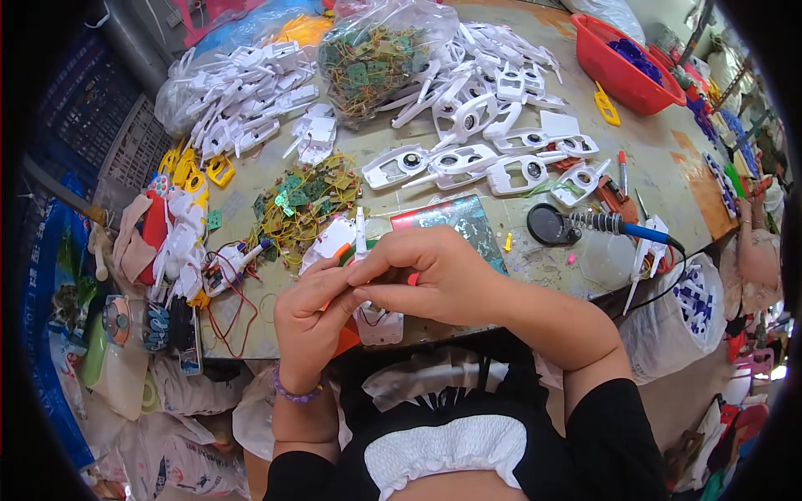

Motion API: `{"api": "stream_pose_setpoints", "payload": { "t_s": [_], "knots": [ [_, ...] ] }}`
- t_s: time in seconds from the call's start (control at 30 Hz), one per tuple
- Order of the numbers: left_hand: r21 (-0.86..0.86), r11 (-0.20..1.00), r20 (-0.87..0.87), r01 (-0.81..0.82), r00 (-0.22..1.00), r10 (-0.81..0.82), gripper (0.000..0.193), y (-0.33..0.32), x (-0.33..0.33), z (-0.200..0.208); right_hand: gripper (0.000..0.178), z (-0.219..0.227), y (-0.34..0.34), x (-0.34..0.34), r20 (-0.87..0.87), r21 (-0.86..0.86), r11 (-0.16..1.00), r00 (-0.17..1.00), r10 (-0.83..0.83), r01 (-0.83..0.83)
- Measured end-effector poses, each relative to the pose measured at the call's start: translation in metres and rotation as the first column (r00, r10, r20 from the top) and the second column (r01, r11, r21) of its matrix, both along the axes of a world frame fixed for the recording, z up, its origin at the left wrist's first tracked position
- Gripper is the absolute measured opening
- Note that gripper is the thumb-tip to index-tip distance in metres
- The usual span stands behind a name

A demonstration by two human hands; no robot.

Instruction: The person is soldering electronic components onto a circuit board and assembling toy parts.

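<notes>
Close to the table's near edge, my two hands meet, fingertips together. My left hand [311, 307] is closed around a white plastic shell [381, 327], whose wide end shows below the fingers, with a dark wire on it. A slim white tip [360, 232] sticks up above the hands, seemingly part of the same shell. My right hand [430, 275] comes from the right, thumb and forefinger pinched against the left fingertips; what they pinch is hidden. Something orange-red [347, 338] shows under my left hand. Just beyond lies a pile of green circuit boards with yellow wires [305, 200].
White shells with round speakers [468, 117] and plain white shells [251, 96] are heaped behind. A clear bag of circuit boards [376, 67] stands between them. At right are a blue-handled soldering iron [643, 232] in a coil holder, a black round dish [548, 224] and a red basin [622, 63].
</notes>
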State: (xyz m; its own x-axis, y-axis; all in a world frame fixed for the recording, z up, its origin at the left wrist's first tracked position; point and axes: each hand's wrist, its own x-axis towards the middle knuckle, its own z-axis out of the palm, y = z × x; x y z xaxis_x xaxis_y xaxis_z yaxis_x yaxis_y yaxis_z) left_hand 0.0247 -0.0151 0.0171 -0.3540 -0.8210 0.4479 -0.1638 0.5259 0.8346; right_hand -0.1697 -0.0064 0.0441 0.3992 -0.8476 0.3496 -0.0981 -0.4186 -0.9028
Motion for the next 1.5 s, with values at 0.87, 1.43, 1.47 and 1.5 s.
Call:
{"api": "stream_pose_setpoints", "payload": {
  "t_s": [0.87,1.43,1.47,1.5],
  "knots": [
    [0.236,0.967,-0.096,-0.098,0.988,0.124,0.011,0.001,-0.008,0.007,0.012,0.003,-0.002,-0.001,-0.006,0.048,0.989,0.99,-0.142,0.142],
    [0.079,0.98,-0.102,-0.18,0.977,0.188,0.016,0.004,0.001,-0.005,0.019,-0.056,-0.147,-0.093,-0.832,-0.454,0.823,0.168,-0.529,0.343],
    [0.086,0.98,-0.099,-0.182,0.977,0.19,0.016,0.004,0.001,-0.006,0.019,-0.061,-0.153,-0.094,-0.83,-0.458,0.821,0.167,-0.533,0.342],
    [0.082,0.98,-0.101,-0.181,0.977,0.188,0.016,0.003,0.0,-0.006,0.02,-0.065,-0.159,-0.097,-0.872,-0.436,0.851,0.096,-0.48,0.295]
  ]
}}
